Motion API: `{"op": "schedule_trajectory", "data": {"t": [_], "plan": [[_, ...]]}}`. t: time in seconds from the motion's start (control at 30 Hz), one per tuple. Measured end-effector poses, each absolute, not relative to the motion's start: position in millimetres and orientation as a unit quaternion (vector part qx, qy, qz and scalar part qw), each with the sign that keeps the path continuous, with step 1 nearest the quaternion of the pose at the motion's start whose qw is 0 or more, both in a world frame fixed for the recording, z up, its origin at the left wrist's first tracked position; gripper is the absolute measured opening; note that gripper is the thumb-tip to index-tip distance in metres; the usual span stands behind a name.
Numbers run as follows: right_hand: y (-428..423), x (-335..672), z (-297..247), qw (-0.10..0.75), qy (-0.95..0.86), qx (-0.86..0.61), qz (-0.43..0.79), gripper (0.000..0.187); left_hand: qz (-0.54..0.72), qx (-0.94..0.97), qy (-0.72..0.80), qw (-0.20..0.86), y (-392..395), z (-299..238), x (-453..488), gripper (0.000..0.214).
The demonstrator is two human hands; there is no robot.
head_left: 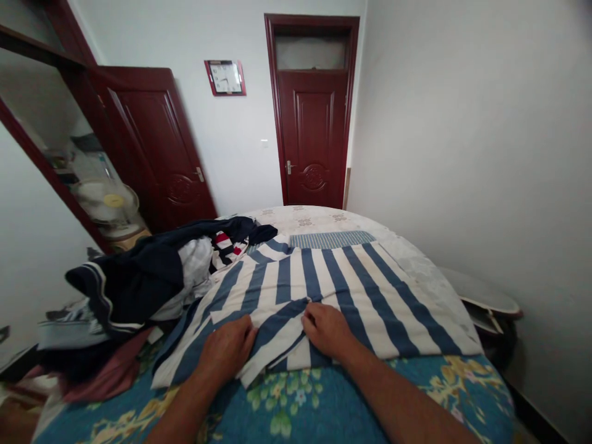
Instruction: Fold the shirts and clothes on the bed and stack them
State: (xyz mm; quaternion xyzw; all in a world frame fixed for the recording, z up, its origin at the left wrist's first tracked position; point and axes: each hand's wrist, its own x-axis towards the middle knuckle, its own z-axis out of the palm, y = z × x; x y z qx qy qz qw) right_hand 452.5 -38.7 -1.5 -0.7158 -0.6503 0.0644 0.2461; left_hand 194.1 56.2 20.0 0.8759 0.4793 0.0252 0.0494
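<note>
A blue-and-white striped shirt (pixel 351 290) lies spread on the bed, collar towards the far end. My left hand (pixel 226 348) rests on its near left part with the fingers curled into the cloth. My right hand (pixel 326 330) sits beside it, fingers pinching a fold of the same shirt near the middle. Both hands are close together at the shirt's lower edge.
A heap of dark and striped clothes (pixel 139 277) lies on the bed's left side. The bed has a blue floral sheet (pixel 324 407). A white fan (pixel 108 203) stands at left beside an open red door (pixel 157 148); a shut red door (pixel 314 135) is beyond. A wall is at right.
</note>
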Motion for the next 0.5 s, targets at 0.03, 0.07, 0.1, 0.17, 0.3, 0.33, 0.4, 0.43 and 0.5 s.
{"op": "schedule_trajectory", "data": {"t": [0.03,0.07,0.1,0.17,0.3,0.33,0.4,0.43,0.5], "plan": [[-38.6,452.6,-0.7,0.239,-0.651,-0.717,0.062,0.020,0.034,0.878,0.475,0.051,55.7,19.5,194.5,0.031],[-38.6,452.7,0.2,0.232,-0.652,-0.719,0.061,0.020,0.047,0.883,0.464,0.053,55.0,18.7,195.1,0.032],[-38.5,452.8,1.3,0.226,-0.652,-0.721,0.060,0.021,0.064,0.891,0.446,0.057,53.9,17.8,196.2,0.031],[-38.8,453.1,3.9,0.214,-0.652,-0.725,0.059,0.021,0.103,0.910,0.395,0.069,50.9,15.6,199.3,0.027],[-40.1,453.1,8.7,0.208,-0.653,-0.726,0.058,0.021,0.142,0.938,0.302,0.092,43.0,13.7,207.0,0.025],[-40.4,453.1,9.4,0.208,-0.653,-0.726,0.058,0.021,0.141,0.941,0.292,0.095,41.4,14.1,208.4,0.026],[-40.7,453.1,10.0,0.209,-0.655,-0.724,0.057,0.021,0.133,0.943,0.287,0.102,39.3,15.4,210.0,0.028],[-40.7,453.3,9.9,0.208,-0.656,-0.724,0.056,0.020,0.130,0.943,0.289,0.104,39.1,16.0,210.2,0.029],[-40.4,453.9,9.5,0.204,-0.656,-0.724,0.056,0.020,0.128,0.940,0.297,0.113,40.1,16.1,209.5,0.031]]}}
